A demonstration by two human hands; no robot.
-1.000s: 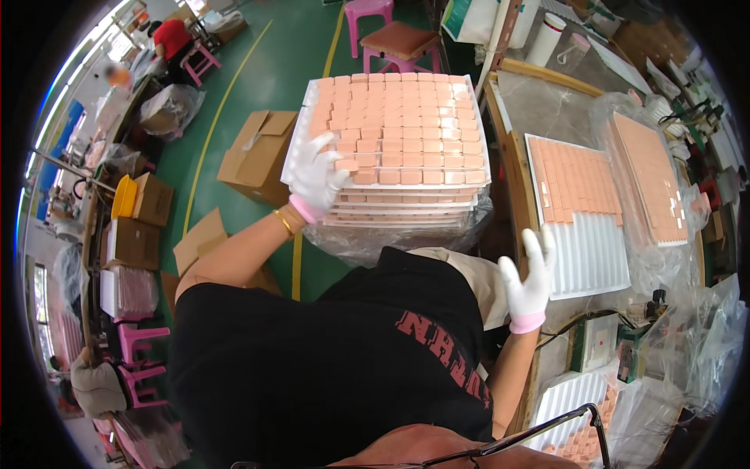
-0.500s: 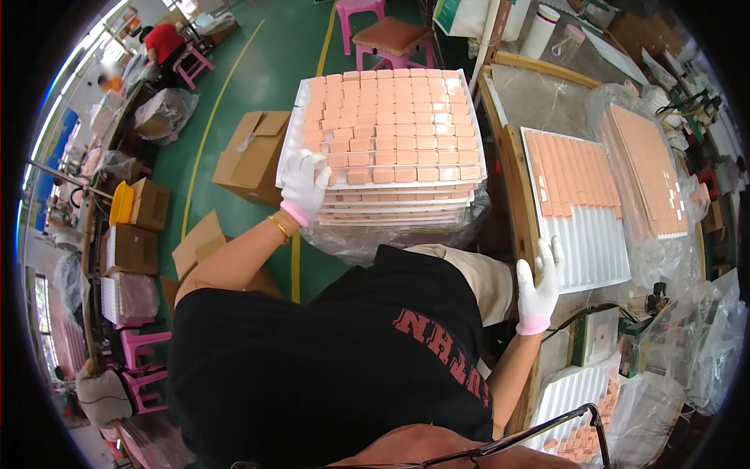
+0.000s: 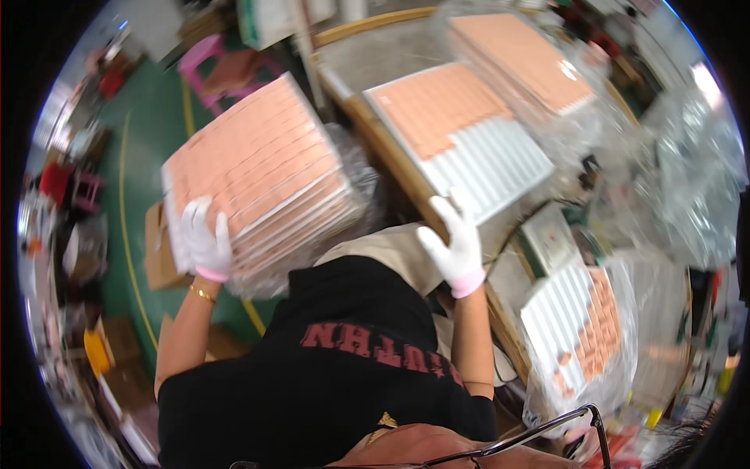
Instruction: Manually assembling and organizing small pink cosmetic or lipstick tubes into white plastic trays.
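My left hand [image 3: 206, 238], in a white glove with a pink cuff, is at the near left corner of a stack of white trays [image 3: 293, 227]. Its fingers are stretched and parted, and motion blur hides whether they touch the tray. Rows of small peach-coloured blocks [image 3: 250, 148] cover the top tray. My right hand [image 3: 455, 244], gloved alike, is open with its thumb and fingers spread and nothing in it. It hovers beside the near edge of a ridged white tray [image 3: 492, 172] on the bench, whose far part bears peach blocks [image 3: 437, 105].
Behind the ridged tray lies another peach-covered stack [image 3: 519, 59] in clear plastic. A partly filled tray [image 3: 551, 316] lies at the lower right, near a pale box-shaped device [image 3: 551, 238]. A pink stool [image 3: 207, 70] and a cardboard box [image 3: 162, 254] stand on the green floor.
The view has swung right, so the stack and bench appear farther left. My left hand's fingers, bent over the tray edge before, are now straighter. My right hand remains open near the bench tray.
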